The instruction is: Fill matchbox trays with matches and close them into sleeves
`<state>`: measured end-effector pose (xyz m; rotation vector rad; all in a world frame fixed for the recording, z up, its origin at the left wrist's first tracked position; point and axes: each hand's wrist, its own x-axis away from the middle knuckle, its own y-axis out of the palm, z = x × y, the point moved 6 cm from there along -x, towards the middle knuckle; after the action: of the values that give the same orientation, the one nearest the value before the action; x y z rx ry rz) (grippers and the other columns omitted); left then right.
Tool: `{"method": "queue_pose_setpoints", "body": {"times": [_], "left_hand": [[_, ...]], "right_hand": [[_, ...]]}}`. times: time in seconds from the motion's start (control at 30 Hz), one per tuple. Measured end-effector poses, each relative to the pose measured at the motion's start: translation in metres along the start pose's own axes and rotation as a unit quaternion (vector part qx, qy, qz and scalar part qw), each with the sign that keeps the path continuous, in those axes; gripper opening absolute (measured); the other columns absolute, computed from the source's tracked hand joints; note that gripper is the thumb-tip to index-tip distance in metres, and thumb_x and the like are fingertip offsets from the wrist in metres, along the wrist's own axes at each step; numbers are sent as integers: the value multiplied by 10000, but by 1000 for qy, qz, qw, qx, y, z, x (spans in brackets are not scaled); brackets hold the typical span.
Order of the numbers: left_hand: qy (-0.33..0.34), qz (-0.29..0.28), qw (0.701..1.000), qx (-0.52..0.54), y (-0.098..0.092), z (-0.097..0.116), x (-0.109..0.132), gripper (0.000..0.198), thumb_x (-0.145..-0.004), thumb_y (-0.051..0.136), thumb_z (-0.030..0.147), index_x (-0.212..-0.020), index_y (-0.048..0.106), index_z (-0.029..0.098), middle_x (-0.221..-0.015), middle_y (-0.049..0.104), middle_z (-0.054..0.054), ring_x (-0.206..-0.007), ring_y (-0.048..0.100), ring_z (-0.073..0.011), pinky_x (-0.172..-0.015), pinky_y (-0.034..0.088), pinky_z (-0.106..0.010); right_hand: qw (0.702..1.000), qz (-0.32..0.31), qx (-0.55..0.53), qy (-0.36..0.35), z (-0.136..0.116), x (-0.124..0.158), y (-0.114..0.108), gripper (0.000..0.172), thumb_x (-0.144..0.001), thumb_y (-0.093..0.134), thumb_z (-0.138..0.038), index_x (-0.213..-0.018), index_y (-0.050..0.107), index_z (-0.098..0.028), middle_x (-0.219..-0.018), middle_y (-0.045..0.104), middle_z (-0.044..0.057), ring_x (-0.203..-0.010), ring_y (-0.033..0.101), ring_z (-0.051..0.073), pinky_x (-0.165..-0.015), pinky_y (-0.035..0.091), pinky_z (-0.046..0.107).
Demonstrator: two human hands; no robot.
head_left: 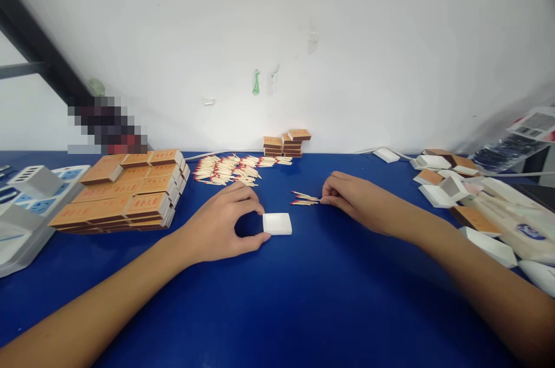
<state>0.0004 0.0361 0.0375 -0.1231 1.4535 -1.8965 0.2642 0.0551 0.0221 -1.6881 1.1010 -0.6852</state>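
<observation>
A small white matchbox tray lies on the blue table, its left end between the thumb and fingers of my left hand. To its upper right, my right hand pinches the plain ends of several matches, their red heads pointing left. Behind my left hand spreads a pile of loose red-tipped matches. I cannot make out whether anything lies inside the white tray.
Stacked orange matchboxes stand at the left beside white power strips. A smaller matchbox stack is against the wall. On the right lie white trays, matchbox sleeves and a tissue pack.
</observation>
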Motion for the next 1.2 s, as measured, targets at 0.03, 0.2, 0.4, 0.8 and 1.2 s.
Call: {"method": "queue_pose_setpoints", "body": {"times": [0.03, 0.2, 0.4, 0.8, 1.2], "left_hand": [[1, -1, 1000, -1, 0, 0, 0, 242, -880, 779, 391, -1051, 738, 225, -1068, 689, -64, -1037, 624, -247, -946, 527, -408], [1, -5, 1000, -7, 2, 1, 0, 256, -897, 765, 404, -1076, 737, 223, -1083, 685, -70, -1056, 614, -250, -957, 524, -416], [1, -8, 1000, -7, 3, 2, 0, 267, -896, 767, 418, -1080, 737, 227, -1078, 688, -72, -1049, 615, -255, -953, 523, -425], [8, 6, 1000, -5, 1, 3, 0, 261, -895, 765, 398, -1098, 738, 235, -1077, 697, -72, -1043, 624, -254, -949, 529, -424], [32, 54, 997, -53, -2, 15, -4, 208, -890, 771, 334, -1037, 717, 197, -1012, 699, -63, -994, 619, -239, -945, 522, -423]], "right_hand": [[1000, 8, 1, 2, 0, 0, -2, 245, -1051, 444, -364, -923, 608, -235, -1021, 651, 80, -809, 617, 209, -716, 468, 338], [998, 53, -10, -9, -15, -2, 0, 211, -1058, 471, -368, -966, 610, -238, -1000, 639, 64, -795, 614, 195, -705, 475, 322], [997, 63, 24, -23, -36, -5, 24, 180, -1058, 499, -329, -954, 600, -222, -1029, 637, 72, -833, 650, 208, -750, 522, 348], [997, 57, 46, -24, -35, -7, 26, 191, -1067, 493, -312, -930, 585, -216, -1004, 641, 69, -824, 670, 214, -729, 529, 346], [986, 129, 18, -101, -83, 9, 20, 179, -1087, 458, -304, -985, 593, -244, -985, 656, 68, -815, 663, 203, -668, 513, 335]]}}
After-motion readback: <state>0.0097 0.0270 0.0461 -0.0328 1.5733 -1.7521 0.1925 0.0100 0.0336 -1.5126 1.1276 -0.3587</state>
